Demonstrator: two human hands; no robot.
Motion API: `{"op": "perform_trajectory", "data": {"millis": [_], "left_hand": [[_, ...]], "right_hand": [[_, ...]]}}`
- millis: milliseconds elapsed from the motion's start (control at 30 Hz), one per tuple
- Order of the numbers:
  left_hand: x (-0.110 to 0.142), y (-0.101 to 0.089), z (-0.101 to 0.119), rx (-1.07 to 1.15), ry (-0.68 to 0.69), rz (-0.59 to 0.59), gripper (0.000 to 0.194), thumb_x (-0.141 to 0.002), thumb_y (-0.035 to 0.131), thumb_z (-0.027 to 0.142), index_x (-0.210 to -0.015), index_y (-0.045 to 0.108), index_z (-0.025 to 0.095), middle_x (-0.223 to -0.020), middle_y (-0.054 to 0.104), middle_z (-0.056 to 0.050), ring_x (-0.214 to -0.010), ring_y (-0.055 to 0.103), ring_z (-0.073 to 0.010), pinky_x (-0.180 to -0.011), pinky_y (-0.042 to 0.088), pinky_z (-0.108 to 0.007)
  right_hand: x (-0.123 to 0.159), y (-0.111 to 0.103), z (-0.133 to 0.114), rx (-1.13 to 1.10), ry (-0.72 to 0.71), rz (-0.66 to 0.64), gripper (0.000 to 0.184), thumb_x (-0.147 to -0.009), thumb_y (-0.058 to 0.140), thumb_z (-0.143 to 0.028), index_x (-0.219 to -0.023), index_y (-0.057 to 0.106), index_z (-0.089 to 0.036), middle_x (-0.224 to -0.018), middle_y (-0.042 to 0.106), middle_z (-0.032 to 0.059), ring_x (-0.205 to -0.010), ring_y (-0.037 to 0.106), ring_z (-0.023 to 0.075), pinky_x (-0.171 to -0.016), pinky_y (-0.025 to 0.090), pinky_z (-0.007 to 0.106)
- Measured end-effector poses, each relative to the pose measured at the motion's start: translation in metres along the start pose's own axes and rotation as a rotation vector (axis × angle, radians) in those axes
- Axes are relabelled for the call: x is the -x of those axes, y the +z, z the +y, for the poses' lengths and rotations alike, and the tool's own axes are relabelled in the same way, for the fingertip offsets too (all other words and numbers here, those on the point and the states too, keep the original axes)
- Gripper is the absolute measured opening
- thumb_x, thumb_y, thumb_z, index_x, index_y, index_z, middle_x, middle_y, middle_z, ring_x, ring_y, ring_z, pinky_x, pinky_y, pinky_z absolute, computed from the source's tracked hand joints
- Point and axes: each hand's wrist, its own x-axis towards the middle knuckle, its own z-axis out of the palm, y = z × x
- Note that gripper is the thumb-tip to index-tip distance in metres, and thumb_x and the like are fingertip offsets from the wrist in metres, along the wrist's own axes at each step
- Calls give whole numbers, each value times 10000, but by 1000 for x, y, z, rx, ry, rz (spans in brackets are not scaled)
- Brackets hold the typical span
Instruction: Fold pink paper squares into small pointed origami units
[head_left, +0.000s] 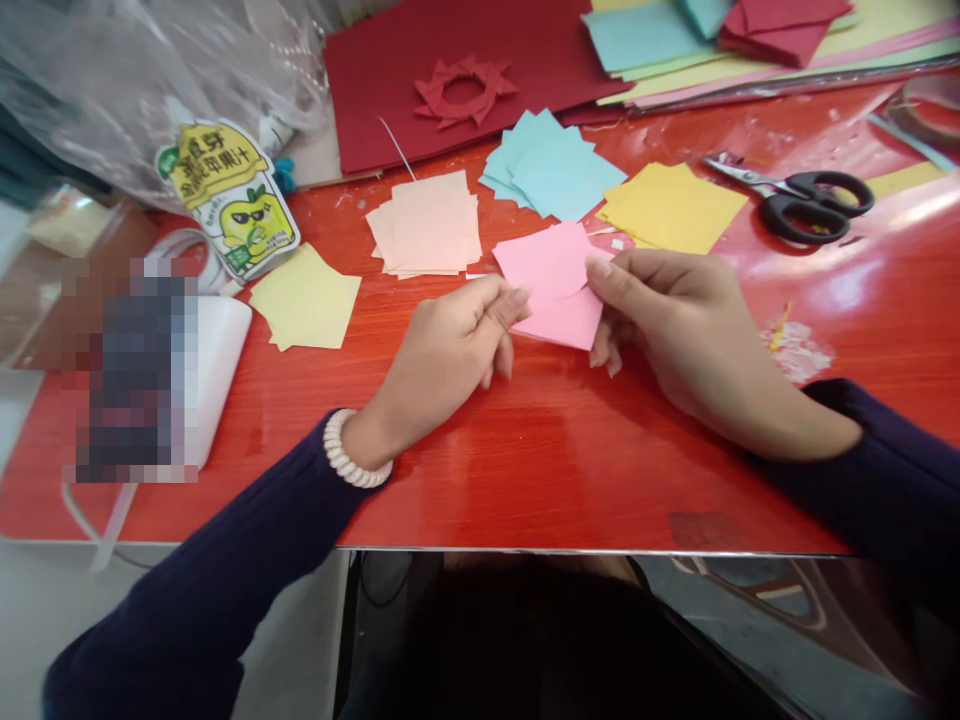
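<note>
Our L hand [450, 345] & R hand [679, 325] pinch the pink paper [551, 290] at opp. sides, blue stack [562, 170] just beyond it; best grip lightly, edges flush w/o creasing.

At the frame's centre, paper squares [555, 315] are between the left hand [454, 335] and right hand [679, 335], above the surface [525, 470]. Scissors [806, 200] lie on it at upper right; a pouch [244, 210] is at upper left. Behind, at top centre, a paper ring [493, 98] rests on sheets [375, 90].

Glossy red table [480, 490], glare at right; pale grey floor [296, 640] below.
</note>
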Motion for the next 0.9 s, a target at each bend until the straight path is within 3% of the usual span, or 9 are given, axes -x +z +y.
{"op": "perform_trajectory", "data": {"millis": [67, 167, 333, 467, 667, 900], "left_hand": [[-1, 1, -4, -62, 109, 19, 229, -882, 543, 367, -1037, 562, 200, -847, 636, -1, -685, 599, -80, -645, 483, -189], [-3, 2, -11, -147, 339, 3, 304, -831, 619, 313, -1115, 543, 238, -1090, 616, -19, -912, 613, -134, -766, 516, -234], [-5, 0, -16, -277, 540, 111, 193, -883, 544, 258, -1075, 563, 245, -1040, 625, -28, -954, 607, -169, -809, 538, -310], [-4, 0, -15, -465, 689, 210, 164, -890, 532, 247, -1043, 584, 223, -996, 608, -52, -957, 598, -185, -826, 534, -348], [-1, 0, -12, -446, 633, 211, 109, -906, 511, 311, -914, 612, 269, -1011, 609, -16, -984, 603, -185, -890, 508, -378], [-1, 0, -15, -499, 687, 221, 123, -910, 496, 252, -920, 618, 257, -1033, 629, -26, -1005, 606, -188, -912, 509, -379]], "right_hand": [[0, 0, -2, -64, 17, 34, 300, -862, 626, -332, -620, 533, -181, -463, 589, -9, -361, 526, 105, -366, 366, 221], [1, 1, -5, -132, 19, 8, 254, -859, 626, -329, -671, 561, -172, -486, 599, -13, -390, 563, 97, -395, 423, 199], [2, 2, -5, -188, 24, -90, 112, -836, 651, -257, -795, 609, -162, -597, 634, -33, -489, 626, 73, -515, 524, 168], [2, 3, -5, -179, 47, -71, 109, -812, 675, -238, -801, 612, -150, -627, 635, -25, -502, 635, 78, -526, 551, 172], [4, 4, -7, -255, 133, -114, 207, -805, 686, -242, -659, 559, -166, -663, 636, -9, -588, 656, 95, -571, 558, 186], [5, 2, -2, -335, 154, -194, 88, -828, 656, -244, -768, 632, -183, -751, 653, -8, -710, 669, 113, -712, 581, 242]]}}
